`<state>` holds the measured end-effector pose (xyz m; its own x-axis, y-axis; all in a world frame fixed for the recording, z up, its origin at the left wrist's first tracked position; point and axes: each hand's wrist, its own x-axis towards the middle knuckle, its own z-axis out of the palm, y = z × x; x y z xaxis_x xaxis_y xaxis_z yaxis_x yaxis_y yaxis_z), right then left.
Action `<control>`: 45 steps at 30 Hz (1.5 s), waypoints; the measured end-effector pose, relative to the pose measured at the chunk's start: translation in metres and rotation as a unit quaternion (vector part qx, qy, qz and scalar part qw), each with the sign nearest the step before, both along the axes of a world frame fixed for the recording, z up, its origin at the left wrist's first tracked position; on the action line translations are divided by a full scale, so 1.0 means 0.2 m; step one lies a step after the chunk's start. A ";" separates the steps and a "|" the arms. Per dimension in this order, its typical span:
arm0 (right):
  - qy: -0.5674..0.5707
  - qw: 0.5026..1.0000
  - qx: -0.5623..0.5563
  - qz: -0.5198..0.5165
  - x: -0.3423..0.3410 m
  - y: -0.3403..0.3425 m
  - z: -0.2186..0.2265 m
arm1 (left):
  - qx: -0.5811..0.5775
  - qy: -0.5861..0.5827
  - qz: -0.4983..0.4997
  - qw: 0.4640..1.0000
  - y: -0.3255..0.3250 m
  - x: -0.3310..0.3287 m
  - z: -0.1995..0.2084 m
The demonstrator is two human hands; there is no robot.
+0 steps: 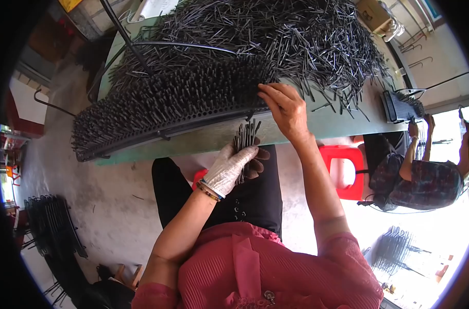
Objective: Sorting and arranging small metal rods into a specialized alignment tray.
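My left hand [225,169], in a pale glove with dark fingertips, is closed around an upright bundle of thin black sticks [246,136] above my lap. A long black rack with a perforated edge [162,134] lies along the table's near side, its face densely filled with standing black sticks [178,92]. At the rack's right end my bare right hand [287,110] has its thumb and fingers pinched together among the stick tips. Whatever is between those fingertips is too small to make out. Behind the rack spreads a large heap of loose black sticks [317,46].
Bent metal rods [185,45] rise over the rack on the green table [330,122]. To the right, a co-worker [425,183] handles a smaller rack [397,109] beside a red stool [330,153]. Black racks [51,226] stand on the floor at left.
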<state>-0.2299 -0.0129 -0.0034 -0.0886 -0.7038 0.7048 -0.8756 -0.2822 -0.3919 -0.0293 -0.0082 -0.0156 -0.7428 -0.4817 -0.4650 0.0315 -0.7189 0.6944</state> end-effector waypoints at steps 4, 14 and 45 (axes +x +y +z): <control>-0.091 0.996 -0.006 -0.022 0.02 0.01 0.00 | -0.002 0.029 -0.004 1.000 0.01 -0.01 0.00; -0.433 0.843 0.310 0.074 0.09 0.26 0.05 | -0.018 0.032 0.003 0.999 0.01 -0.05 0.05; -0.516 0.812 0.270 0.036 -0.03 0.29 0.01 | -0.054 0.000 0.002 0.999 0.00 -0.17 0.00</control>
<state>-0.2367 0.0448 -0.0018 -0.3815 -0.9150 -0.1312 0.0089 0.1382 -0.9904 -0.0632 -0.0080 -0.0153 -0.7413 -0.5316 -0.4097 0.0339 -0.6393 0.7682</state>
